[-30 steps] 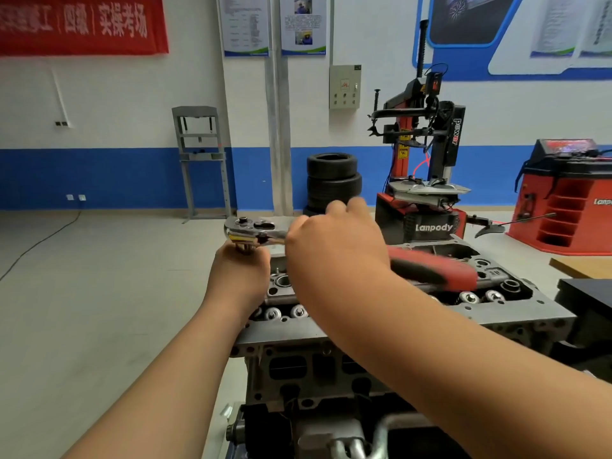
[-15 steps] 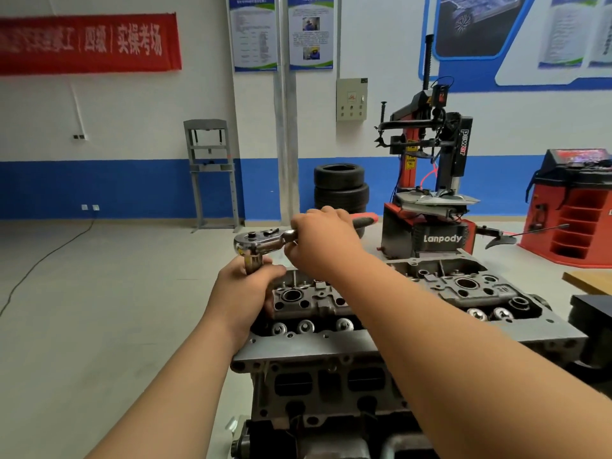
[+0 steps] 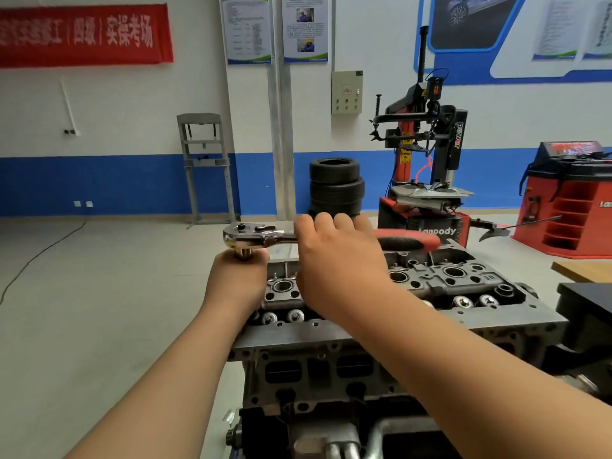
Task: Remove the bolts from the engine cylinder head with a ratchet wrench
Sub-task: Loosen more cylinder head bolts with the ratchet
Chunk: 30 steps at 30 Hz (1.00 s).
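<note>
Fingers (image 3: 324, 223) of my right hand (image 3: 337, 260) curled round the wrench (image 3: 261, 238) shaft, left hand (image 3: 236, 279) gripping the socket below its head, both above the cylinder head (image 3: 447, 283).

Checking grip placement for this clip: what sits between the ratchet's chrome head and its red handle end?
In the head view, the right hand wraps the shaft of the ratchet wrench there, hiding it; the left hand grips below the head.
</note>
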Motion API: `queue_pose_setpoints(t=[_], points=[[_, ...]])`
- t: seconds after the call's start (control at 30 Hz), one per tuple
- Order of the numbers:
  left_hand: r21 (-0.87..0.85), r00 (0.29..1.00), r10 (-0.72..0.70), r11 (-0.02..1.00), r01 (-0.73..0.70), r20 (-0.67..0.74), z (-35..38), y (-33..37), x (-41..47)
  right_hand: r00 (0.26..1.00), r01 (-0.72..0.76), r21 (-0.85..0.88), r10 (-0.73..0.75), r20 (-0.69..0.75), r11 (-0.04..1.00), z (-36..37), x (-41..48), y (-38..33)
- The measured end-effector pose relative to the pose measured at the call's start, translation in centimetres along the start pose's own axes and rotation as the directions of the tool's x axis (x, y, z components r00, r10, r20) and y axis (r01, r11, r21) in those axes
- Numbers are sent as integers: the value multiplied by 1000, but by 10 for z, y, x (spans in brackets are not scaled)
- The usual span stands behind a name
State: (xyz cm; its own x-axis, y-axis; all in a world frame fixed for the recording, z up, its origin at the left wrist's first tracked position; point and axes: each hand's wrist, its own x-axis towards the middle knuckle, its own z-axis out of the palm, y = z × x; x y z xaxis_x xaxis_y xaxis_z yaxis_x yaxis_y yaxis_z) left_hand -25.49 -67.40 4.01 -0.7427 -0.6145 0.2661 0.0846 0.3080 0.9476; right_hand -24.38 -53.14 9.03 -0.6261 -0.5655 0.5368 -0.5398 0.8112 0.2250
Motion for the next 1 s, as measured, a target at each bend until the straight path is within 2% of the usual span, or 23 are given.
queue_pose_setpoints(t=[0.1, 0.2, 0.27, 0.33, 0.43, 0.53, 0.6, 0.73, 0.9, 1.0], points=[[249, 990, 140, 960, -130, -20, -2, -4, 3, 995, 82, -5, -81, 55, 997, -25, -20, -12], [299, 975, 220, 933, -202, -29, -6, -1, -4, 982, 18, 109, -38, 184, 994, -39, -13, -16], [178, 988, 152, 973, -150, 5, -3, -3, -3, 989, -21, 86, 8, 150, 996, -30, 0, -8], [-60, 998, 20, 998, -17, 53, -4, -2, -7, 999, -41, 85, 38, 39, 996, -14, 15, 3], [-261, 976, 3, 964, 56, 220, -14, -2, -9, 1000, -11, 201, 10, 6, 979, 15, 45, 18], [-348, 891, -4, 920, 182, 455, -22, 9, 0, 999, 31, 358, -41, 20, 933, 34, 71, 16], [-289, 858, -34, 934, 210, 513, -22, 11, 2, 999, 42, 401, -45, -1, 915, 44, 82, 12], [-239, 927, -60, 958, 157, 371, -13, 7, -1, 999, 25, 367, -35, 20, 930, 48, 91, 9], [-180, 979, -78, 977, 112, 187, -5, 9, -6, 988, -129, 176, 111, 107, 976, 21, 65, 3], [-177, 996, -70, 981, 81, 63, -2, 9, -5, 986, -154, 59, 150, 78, 986, -4, 21, -8]])
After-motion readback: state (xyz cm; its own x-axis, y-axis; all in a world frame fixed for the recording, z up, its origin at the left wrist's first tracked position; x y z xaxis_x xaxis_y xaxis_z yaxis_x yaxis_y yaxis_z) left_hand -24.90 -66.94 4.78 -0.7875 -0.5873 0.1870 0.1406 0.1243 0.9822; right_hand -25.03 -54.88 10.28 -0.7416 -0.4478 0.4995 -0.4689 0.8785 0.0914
